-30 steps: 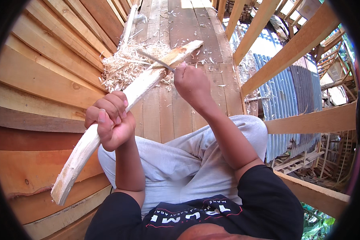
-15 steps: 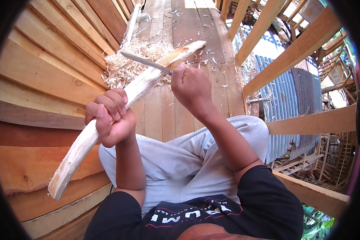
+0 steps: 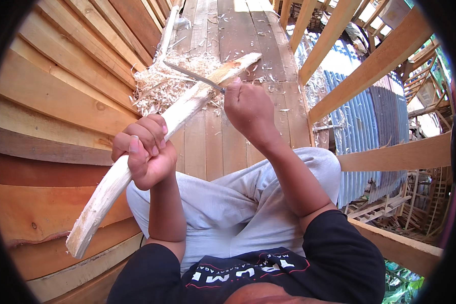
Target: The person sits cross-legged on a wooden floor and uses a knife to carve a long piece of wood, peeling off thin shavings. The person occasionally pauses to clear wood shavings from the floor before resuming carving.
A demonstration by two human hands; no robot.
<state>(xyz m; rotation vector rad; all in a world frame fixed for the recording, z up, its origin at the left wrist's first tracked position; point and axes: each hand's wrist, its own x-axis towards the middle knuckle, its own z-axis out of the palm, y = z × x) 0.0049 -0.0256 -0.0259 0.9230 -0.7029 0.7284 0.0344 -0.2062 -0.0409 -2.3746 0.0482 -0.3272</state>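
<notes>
A long, slightly curved, pale stripped wooden stick slants from the lower left up to the boards ahead of me. My left hand is wrapped around its lower half. My right hand is closed around a knife, whose handle the fist hides. The thin grey knife blade points up and to the left and lies across the upper part of the stick. A darker tan patch shows on the wood near the far end, beyond the blade.
Curled wood shavings are heaped on the plank floor beneath the stick. A plank wall rises at my left. Wooden railing posts stand at the right, with corrugated metal sheets below. My crossed legs are close beneath my arms.
My right hand and the knife have shifted slightly right and toward the stick's far end. My left hand and the stick's near end have moved a little right and down.
</notes>
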